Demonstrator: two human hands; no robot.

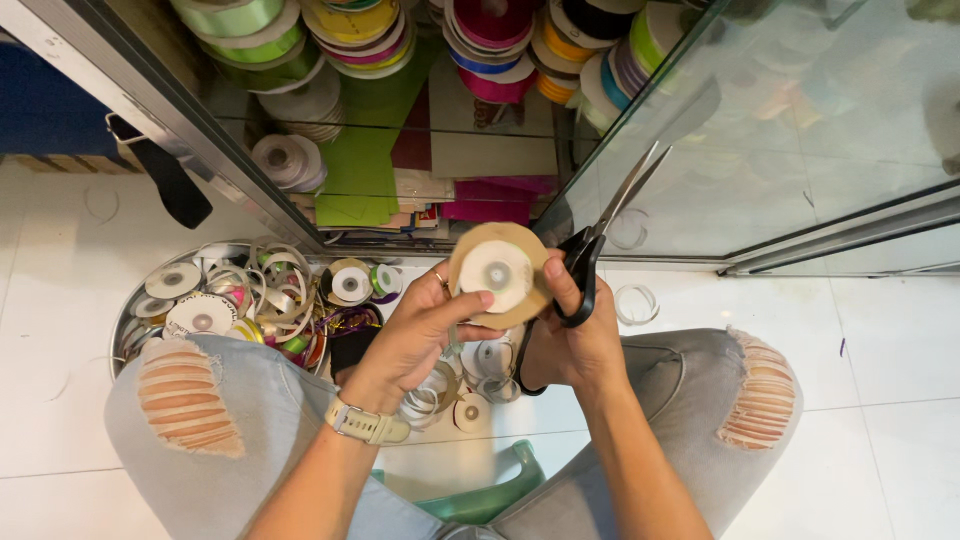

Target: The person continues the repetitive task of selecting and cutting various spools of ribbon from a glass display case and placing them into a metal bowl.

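I see even, bright overhead light across the frame. The white floor tiles [900, 350] at right show soft sheen. The glass door [800, 120] at upper right carries hazy reflections. Shadows stay faint; frame edges bow slightly; focus holds at centre.

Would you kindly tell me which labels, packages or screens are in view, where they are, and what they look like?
Spool label: round, white, grey hub, on the tan ribbon spool held by left hand and right hand.
Spool labels: round, white, in the metal tray at left.
No packages or screens visible.
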